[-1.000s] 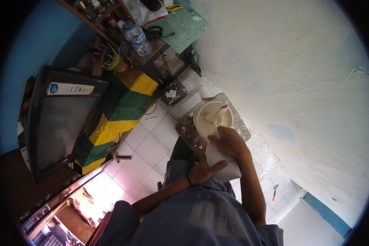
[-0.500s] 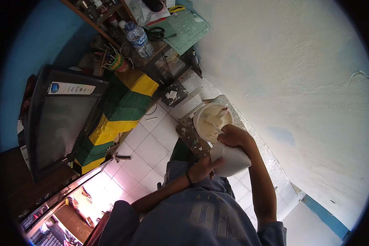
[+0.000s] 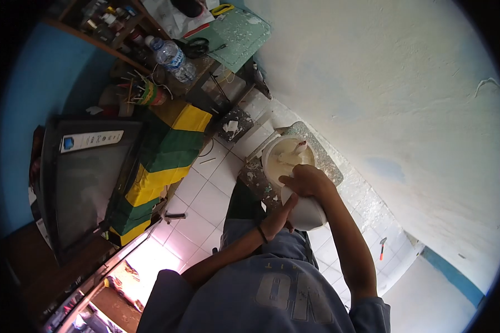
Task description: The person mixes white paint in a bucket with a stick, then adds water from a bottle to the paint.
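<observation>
A smooth whitish bag-like pouch [image 3: 307, 215] is tilted at the near side of a white bucket [image 3: 265, 164]. My right hand [image 3: 310, 181] grips its upper end, right over the bucket's rim. My left hand [image 3: 279, 220], with a dark band at the wrist, is pressed against the pouch's left side, some of its fingers hidden behind it. Cream-coloured paste [image 3: 283, 158] is in the bucket. A pale tool with a reddish-brown tip [image 3: 300, 147] sticks up out of the paste.
The bucket stands on a paint-spattered board [image 3: 332, 169] beside the white wall [image 3: 383, 83]. A hammer [image 3: 382, 248] lies on the tiled floor [image 3: 197, 213]. To the left are a television [image 3: 91, 183], a green-and-yellow cloth [image 3: 169, 150], a water bottle [image 3: 174, 60] and a cutting mat [image 3: 236, 39].
The pouch and both hands have shifted slightly up and left, closer against the bucket. My left fingers have straightened along the pouch. The view has turned a little, bringing the hammer into sight.
</observation>
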`<action>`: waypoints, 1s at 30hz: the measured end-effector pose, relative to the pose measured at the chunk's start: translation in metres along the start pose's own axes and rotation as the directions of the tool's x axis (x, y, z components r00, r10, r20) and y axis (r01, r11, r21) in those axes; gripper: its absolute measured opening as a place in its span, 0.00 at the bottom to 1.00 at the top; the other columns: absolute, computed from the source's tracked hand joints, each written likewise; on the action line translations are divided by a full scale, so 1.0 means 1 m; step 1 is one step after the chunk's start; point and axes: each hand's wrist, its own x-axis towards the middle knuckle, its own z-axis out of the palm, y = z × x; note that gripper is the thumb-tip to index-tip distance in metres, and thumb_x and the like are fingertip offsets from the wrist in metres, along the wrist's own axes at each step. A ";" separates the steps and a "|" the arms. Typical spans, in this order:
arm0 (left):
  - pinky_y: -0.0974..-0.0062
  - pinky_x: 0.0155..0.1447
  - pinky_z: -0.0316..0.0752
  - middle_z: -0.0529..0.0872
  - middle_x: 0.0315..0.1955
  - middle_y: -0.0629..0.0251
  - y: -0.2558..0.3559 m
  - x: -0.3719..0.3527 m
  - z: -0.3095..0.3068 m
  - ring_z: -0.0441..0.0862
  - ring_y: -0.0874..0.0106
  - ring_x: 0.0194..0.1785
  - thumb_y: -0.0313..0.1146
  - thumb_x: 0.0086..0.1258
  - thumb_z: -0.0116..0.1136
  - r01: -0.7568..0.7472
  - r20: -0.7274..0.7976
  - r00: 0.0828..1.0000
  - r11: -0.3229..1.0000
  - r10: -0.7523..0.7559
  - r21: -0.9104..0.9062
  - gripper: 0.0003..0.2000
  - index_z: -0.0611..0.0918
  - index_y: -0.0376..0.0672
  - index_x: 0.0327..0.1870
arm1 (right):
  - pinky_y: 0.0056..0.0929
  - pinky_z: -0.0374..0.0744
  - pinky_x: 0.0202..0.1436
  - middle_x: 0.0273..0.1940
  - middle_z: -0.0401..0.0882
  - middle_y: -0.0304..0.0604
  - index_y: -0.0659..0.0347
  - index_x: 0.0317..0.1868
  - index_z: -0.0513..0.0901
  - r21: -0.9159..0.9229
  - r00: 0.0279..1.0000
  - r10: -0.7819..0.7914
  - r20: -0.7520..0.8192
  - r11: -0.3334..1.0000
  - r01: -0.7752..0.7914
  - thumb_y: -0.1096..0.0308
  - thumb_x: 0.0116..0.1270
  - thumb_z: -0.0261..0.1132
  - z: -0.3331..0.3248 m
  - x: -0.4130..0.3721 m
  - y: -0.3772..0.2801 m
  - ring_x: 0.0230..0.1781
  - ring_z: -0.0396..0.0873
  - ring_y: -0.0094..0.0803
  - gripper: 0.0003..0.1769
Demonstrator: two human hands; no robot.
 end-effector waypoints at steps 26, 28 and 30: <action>0.72 0.37 0.75 0.81 0.33 0.60 0.029 -0.006 -0.029 0.80 0.70 0.33 0.57 0.68 0.55 -0.009 -0.078 0.996 0.938 0.039 0.347 0.30 0.75 0.34 0.52 | 0.44 0.80 0.47 0.41 0.82 0.54 0.52 0.60 0.78 0.034 0.980 -0.028 -0.197 0.999 0.036 0.73 0.63 0.55 0.042 0.007 0.003 0.44 0.82 0.49 0.24; 0.69 0.48 0.75 0.82 0.39 0.56 0.033 -0.011 -0.025 0.81 0.67 0.42 0.57 0.68 0.55 -0.019 -0.082 0.995 0.934 0.051 0.357 0.31 0.74 0.33 0.54 | 0.46 0.79 0.45 0.39 0.82 0.56 0.56 0.56 0.79 0.083 0.975 -0.028 -0.222 0.995 0.047 0.69 0.67 0.54 0.040 0.004 0.001 0.42 0.82 0.51 0.18; 0.67 0.52 0.75 0.82 0.42 0.55 0.032 -0.012 -0.023 0.81 0.65 0.46 0.57 0.68 0.55 -0.011 -0.097 0.994 0.936 0.048 0.352 0.31 0.75 0.33 0.55 | 0.49 0.76 0.43 0.35 0.81 0.61 0.66 0.47 0.80 0.158 0.968 -0.032 -0.248 0.985 0.073 0.61 0.73 0.51 0.042 0.003 0.001 0.39 0.81 0.55 0.18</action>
